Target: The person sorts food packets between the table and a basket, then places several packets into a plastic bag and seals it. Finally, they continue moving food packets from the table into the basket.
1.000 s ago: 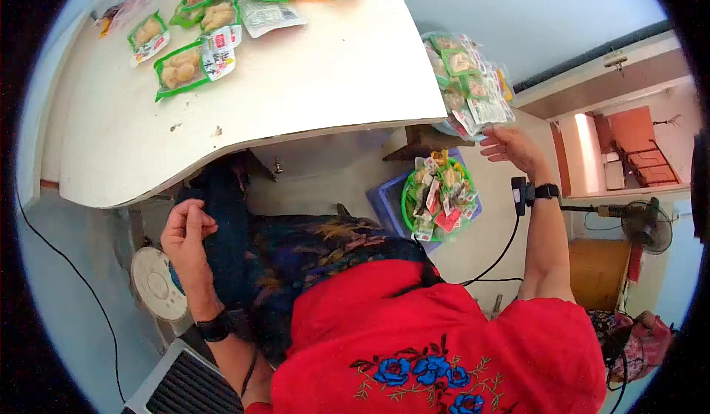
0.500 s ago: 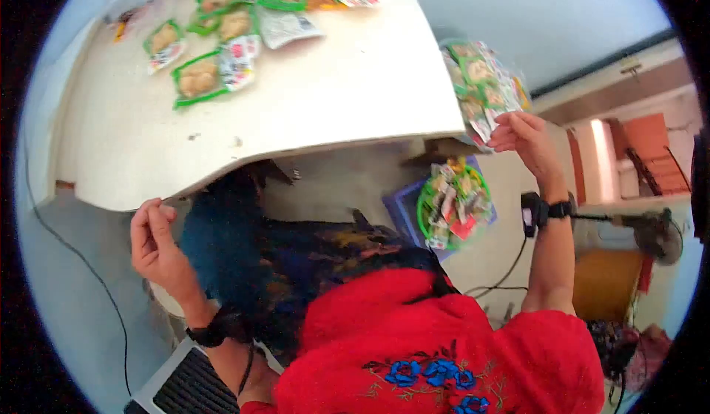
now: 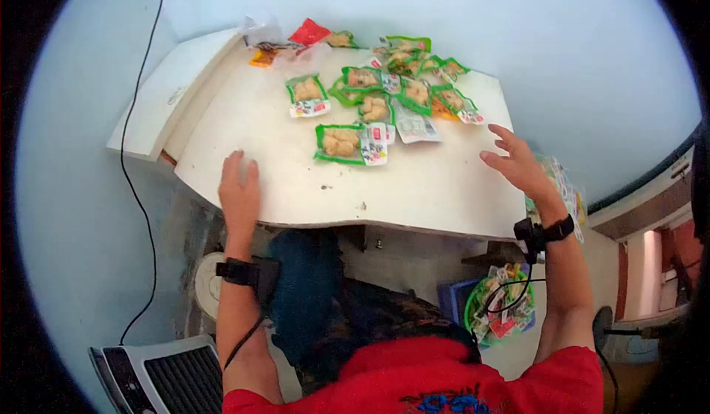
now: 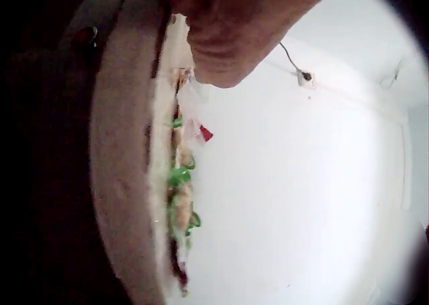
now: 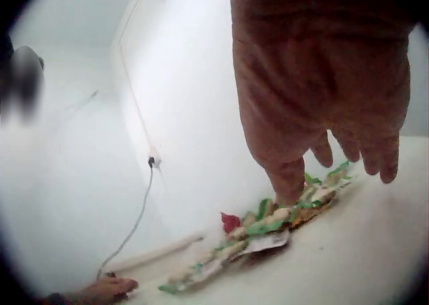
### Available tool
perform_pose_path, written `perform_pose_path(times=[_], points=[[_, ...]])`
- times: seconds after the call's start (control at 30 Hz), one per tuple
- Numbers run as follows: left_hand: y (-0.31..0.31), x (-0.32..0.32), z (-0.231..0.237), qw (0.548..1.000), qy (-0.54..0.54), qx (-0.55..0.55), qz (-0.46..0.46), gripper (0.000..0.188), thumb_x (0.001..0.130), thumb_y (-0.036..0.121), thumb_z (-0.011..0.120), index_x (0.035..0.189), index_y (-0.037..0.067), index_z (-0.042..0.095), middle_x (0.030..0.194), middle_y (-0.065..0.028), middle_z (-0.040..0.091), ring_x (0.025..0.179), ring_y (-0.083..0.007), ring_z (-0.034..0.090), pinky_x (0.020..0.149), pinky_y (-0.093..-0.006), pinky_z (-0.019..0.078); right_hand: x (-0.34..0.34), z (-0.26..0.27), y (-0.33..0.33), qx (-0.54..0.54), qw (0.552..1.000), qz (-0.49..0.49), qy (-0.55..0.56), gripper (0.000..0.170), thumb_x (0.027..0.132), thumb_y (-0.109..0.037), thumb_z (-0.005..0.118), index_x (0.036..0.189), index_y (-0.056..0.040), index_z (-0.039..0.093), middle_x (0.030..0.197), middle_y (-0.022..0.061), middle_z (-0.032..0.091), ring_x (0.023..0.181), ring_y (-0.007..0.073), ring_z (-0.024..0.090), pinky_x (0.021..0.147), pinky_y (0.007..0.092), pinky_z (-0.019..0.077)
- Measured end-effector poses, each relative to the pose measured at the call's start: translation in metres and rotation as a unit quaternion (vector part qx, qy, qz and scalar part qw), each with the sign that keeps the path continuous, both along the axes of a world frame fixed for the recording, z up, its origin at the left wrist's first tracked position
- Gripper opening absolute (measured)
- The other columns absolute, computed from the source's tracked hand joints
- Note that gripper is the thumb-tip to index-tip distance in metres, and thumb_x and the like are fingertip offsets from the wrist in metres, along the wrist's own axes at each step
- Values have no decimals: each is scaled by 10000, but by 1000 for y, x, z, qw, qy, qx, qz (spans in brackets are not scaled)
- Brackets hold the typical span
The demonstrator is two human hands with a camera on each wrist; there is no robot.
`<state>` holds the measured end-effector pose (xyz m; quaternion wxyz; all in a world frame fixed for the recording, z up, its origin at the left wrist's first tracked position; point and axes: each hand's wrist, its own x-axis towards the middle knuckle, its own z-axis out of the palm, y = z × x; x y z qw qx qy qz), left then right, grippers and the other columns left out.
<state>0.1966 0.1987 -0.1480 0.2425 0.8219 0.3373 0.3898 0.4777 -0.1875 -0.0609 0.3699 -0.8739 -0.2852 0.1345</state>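
Several green-edged, vacuum-sealed food packets lie in a loose group on the white table (image 3: 281, 184); pale lumps show through their clear fronts. The nearest packet (image 3: 342, 144) lies on its own side of the group, and another packet (image 3: 307, 94) sits to its upper left. My left hand (image 3: 240, 192) hovers at the table's front left edge, fingers extended, holding nothing. Over the right side of the table is my right hand (image 3: 520, 168), its fingers spread and the palm bare; in the right wrist view the hand (image 5: 328, 97) hangs above the packets.
A red packet (image 3: 310, 32) and clear plastic bags (image 3: 299, 59) lie at the back left. Off the table's right end is a heap of packets (image 3: 558, 184). A green basket (image 3: 470, 314) full of packets stands lower down. A black cable (image 3: 137, 192) runs along the left wall.
The head view has swung up toward the table. My right hand has come from beside the right-hand heap to over the table; my left hand has risen to the front edge, fingers straightened.
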Motion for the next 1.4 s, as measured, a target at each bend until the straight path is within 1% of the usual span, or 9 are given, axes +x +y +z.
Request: perform_pose_path(times=[0.1, 0.3, 0.47, 0.63, 0.83, 1.17, 1.3, 1.37, 1.4], points=[[-6, 5, -6, 977, 154, 147, -2, 451, 951, 264, 561, 1295, -25, 539, 1353, -250, 520, 1296, -396, 452, 1094, -454, 334, 37, -24, 10, -61, 992, 0, -115, 819, 855, -391, 703, 1443, 48, 339, 1468, 294, 367, 1376, 417, 352, 1120, 424, 330], [-6, 5, -1, 980, 172, 97, -21, 512, 923, 280, 585, 1303, -53, 501, 1386, -277, 464, 1341, -439, 362, 1118, -502, 272, 85, -34, 12, -279, 949, 9, -147, 918, 889, -513, 599, 1451, 122, 248, 1511, 352, 221, 1444, 430, 189, 1187, 422, 198], [17, 3, -19, 954, 241, 164, -65, 530, 943, 277, 546, 1335, -70, 464, 1402, -310, 427, 1325, -448, 369, 1120, -505, 274, 88, -65, -1, -267, 925, 48, -265, 845, 938, -518, 504, 1433, 128, 276, 1506, 343, 242, 1438, 437, 196, 1194, 469, 153], [22, 7, 26, 917, 378, 61, -114, 514, 990, 236, 482, 1396, -71, 408, 1446, -280, 405, 1374, -399, 344, 1151, -437, 262, 75, -64, -1, -253, 938, 9, -239, 850, 957, -595, 385, 1475, 64, 244, 1532, 321, 200, 1442, 470, 145, 1145, 561, 217], [76, 48, 19, 955, 268, 36, -118, 572, 1003, 281, 500, 1455, -29, 338, 1476, -238, 391, 1371, -361, 374, 1132, -408, 297, 72, -62, -1, -243, 943, -6, -228, 916, 925, -674, 379, 1485, 37, 236, 1542, 305, 176, 1447, 463, 132, 1085, 639, 254], [141, 158, 31, 961, 95, -219, -141, 775, 975, 536, 462, 1510, 11, 263, 1553, -184, 297, 1435, -282, 286, 1169, -362, 204, 69, -57, 2, -238, 946, -4, -222, 923, 917, -678, 404, 1477, 41, 254, 1530, 311, 196, 1444, 468, 139, 1061, 627, 299], [170, 202, 18, 787, 46, -364, -496, 621, 1018, 455, 425, 1474, 39, 360, 1475, -127, 413, 1365, -238, 374, 1131, -358, 289, 72, -61, -3, -215, 951, -13, -223, 932, 892, -662, 477, 1466, 44, 274, 1533, 309, 195, 1443, 466, 149, 1064, 651, 279], [164, 222, -19, 873, 45, -354, -334, 617, 1001, 393, 506, 1444, -19, 380, 1393, -131, 498, 1266, -207, 476, 1098, -346, 352, 73, -69, -2, -189, 951, -14, -246, 919, 870, -619, 554, 1444, 52, 302, 1522, 309, 222, 1433, 467, 183, 1071, 641, 285], [149, 222, -20, 907, 119, -168, -367, 585, 989, 360, 535, 1412, -27, 413, 1330, -116, 544, 1195, -195, 520, 1058, -338, 394, 75, -69, -4, -166, 951, -4, -259, 881, 857, -563, 607, 1423, 54, 332, 1505, 311, 252, 1417, 465, 217, 1075, 613, 301]])
